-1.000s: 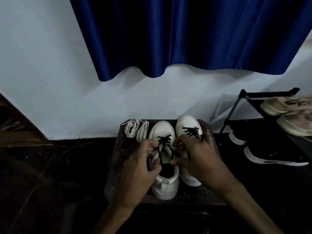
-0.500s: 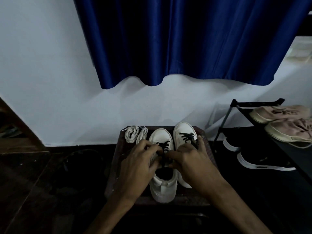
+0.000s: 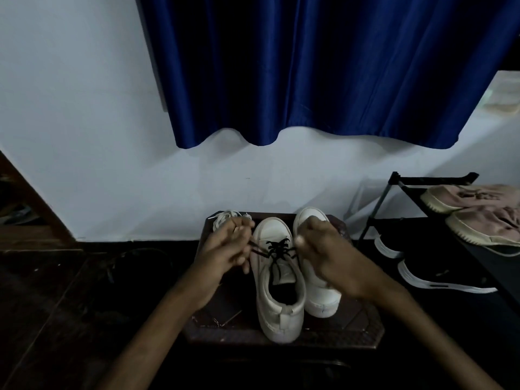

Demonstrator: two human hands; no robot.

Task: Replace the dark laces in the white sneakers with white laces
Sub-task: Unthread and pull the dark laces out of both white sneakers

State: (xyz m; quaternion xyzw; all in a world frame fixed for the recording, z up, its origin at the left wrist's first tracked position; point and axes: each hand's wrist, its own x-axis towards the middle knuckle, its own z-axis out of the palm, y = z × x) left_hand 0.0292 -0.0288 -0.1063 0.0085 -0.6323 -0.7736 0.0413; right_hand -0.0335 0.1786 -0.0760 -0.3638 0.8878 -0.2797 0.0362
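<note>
The dark lace (image 3: 277, 250) is being worked out of the near sneaker (image 3: 281, 313), which is standing on the desk (image 3: 351, 333) with its toe pointing away. One end is being pinched in the curled fingers of the left hand (image 3: 225, 257), just left of the sneaker's eyelets. The other end is being held in the curled fingers of the right hand (image 3: 326, 251), just right of them. Neither hand is lying open.

By judgement, the step is being done best when each crossing is being loosened in turn, from the top eyelets toward the toe (a hard tug on both ends would only tighten the rows below).

Two white sneakers are being counted. The second (image 3: 320, 299) is standing just beside the near sneaker's right side, partly covered by the right hand, so its lacing cannot be told. One dark lace is being seen. The white laces (image 3: 222, 218) are lying left of the near sneaker's toe, bunched and half hidden, so their number cannot be told. Well to its right, a rack (image 3: 377, 209) is carrying two pink shoes (image 3: 472, 198) and two black shoes (image 3: 439, 277).
</note>
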